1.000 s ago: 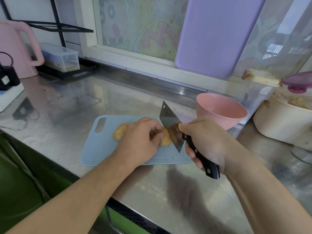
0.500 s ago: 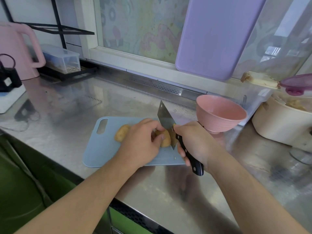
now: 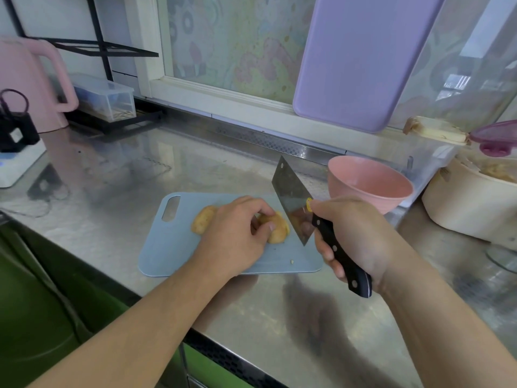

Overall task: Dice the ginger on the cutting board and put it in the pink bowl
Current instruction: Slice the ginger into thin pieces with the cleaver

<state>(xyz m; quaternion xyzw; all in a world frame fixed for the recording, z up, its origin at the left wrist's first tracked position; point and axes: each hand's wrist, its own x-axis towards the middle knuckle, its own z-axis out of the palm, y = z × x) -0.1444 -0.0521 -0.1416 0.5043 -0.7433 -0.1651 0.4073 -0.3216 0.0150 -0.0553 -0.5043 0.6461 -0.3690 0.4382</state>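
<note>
1. Ginger, one knobby tan-yellow root (image 3: 275,228), is lying on the pale blue plastic cutting board (image 3: 167,247), roughly mid-board, and it looks like it's in one piece.
2. Left hand (image 3: 237,231) sits on top of the ginger with fingers curled over it and the thumb tucked against its near side, pinning it to the board. One end of the root pokes out on the side toward the board's handle slot, the other end shows on the cleaver side.
3. Right hand (image 3: 355,236) is wrapped tight around the black riveted handle of a steel cleaver (image 3: 293,200). The blade is tilted, its lower corner down just beside the ginger's exposed end; can't tell if the edge is actually touching it.
4. One tiny pale scrap (image 3: 292,262) sits on the board, nearer the front edge than the ginger.
5. Round pink bowl (image 3: 369,183) stands on the stainless steel counter (image 3: 112,175) just past the board's far corner, behind the cleaver hand.
6. Further back from the board, a lilac plastic board (image 3: 361,57) leans against the window.
</note>
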